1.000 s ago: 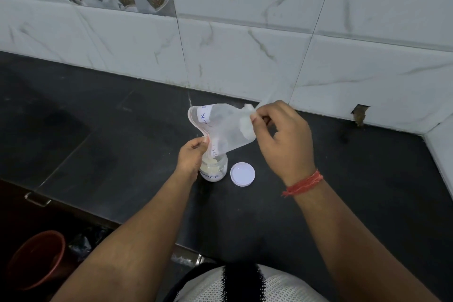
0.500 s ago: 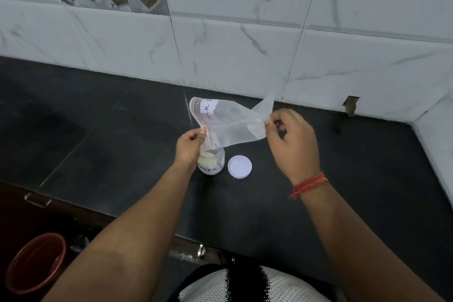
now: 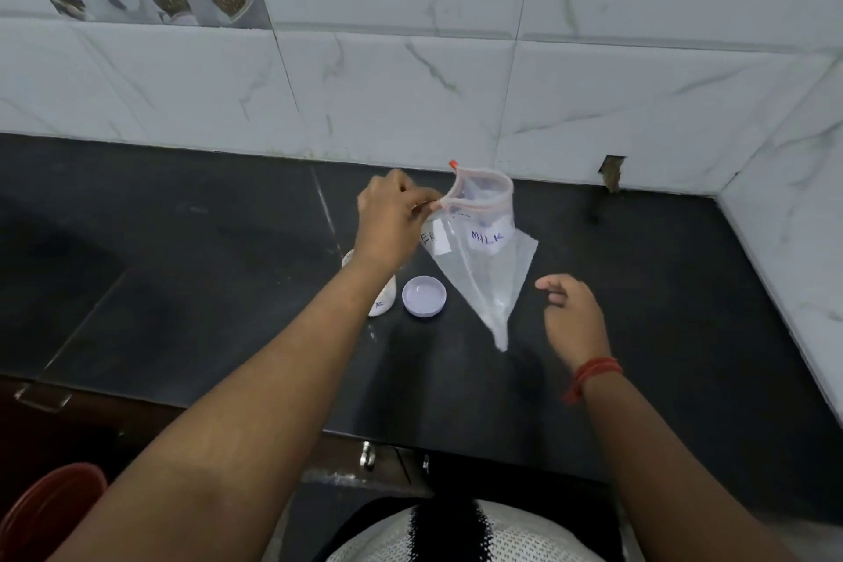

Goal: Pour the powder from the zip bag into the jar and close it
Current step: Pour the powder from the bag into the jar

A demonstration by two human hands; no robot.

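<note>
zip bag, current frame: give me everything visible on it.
The zip bag is clear, thin plastic with a pinkish zip track round its mouth and a small red slider tab at the rim. The mouth is open and faces up; the body hangs down to a pointed bottom corner near the dark counter. White labels carry handwriting, one reading MILK. It looks empty, with no powder visible inside. The left hand pinches its rim; the right hand is beside it, not touching. It hangs right of the lid.

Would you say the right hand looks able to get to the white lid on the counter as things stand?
Probably yes: the right hand is open and holds nothing, and the lid lies uncovered to its left, though the hanging zip bag partly dangles between them.
</note>
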